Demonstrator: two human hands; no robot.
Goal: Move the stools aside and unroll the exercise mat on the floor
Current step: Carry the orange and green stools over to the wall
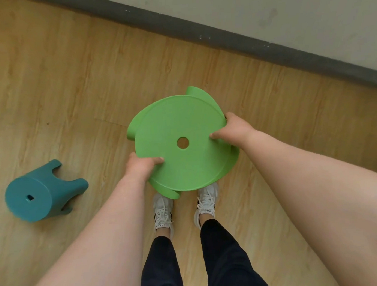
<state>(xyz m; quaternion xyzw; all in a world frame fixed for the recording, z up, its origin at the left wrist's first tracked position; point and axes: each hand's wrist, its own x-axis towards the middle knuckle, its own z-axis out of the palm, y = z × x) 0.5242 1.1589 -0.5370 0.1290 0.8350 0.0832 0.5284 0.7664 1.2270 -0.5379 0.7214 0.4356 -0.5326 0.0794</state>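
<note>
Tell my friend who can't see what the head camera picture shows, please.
The left hand and right hand grip a round green stool by its seat edge, above the person's white sneakers. A teal stool sits on the wooden floor to the left.

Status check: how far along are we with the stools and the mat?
Possibly done: the teal stool lies on its side on the floor, off to the left. In hand: the left hand and right hand grip the green stool by its seat rim. Left: setting it aside, then unrolling the mat, which is not in view.
</note>
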